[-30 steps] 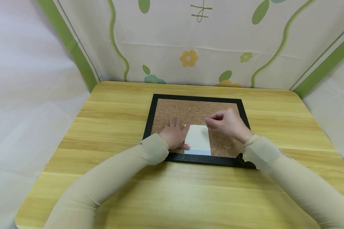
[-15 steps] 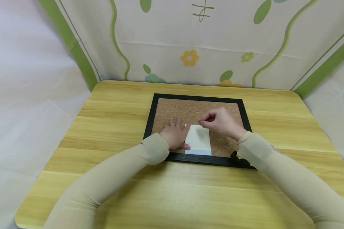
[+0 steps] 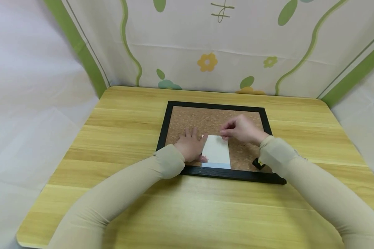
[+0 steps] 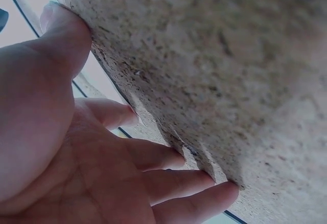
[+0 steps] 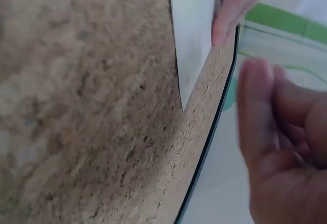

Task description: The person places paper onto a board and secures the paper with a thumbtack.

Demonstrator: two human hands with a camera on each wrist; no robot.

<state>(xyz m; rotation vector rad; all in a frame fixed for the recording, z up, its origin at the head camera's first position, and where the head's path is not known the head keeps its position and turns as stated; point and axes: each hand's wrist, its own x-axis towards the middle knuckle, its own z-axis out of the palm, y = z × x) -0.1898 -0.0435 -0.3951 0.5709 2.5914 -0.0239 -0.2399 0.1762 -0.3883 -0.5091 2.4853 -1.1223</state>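
A white sheet of paper (image 3: 216, 148) with a pale blue strip along its near edge lies on a black-framed cork board (image 3: 193, 116). My left hand (image 3: 189, 147) rests on the board at the paper's left side, fingers spread, with thumb and index tip over the paper edge. Its fingertips touch the cork in the left wrist view. Over the paper's far right corner is my right hand (image 3: 241, 128), thumb and fingertips brought together. The right wrist view shows the right fingers (image 5: 255, 101) blurred and raised beside the paper corner; I cannot tell whether they pinch something small.
A small black and yellow object (image 3: 258, 163) lies on the board's near right part, partly behind the right sleeve (image 3: 277, 155). The board sits on a wooden table (image 3: 187, 207). A patterned curtain (image 3: 174, 41) hangs behind the table.
My right hand moves left over the paper's far edge, then slightly back to the right. More of the black and yellow object now shows. My left hand stays in place on the board.
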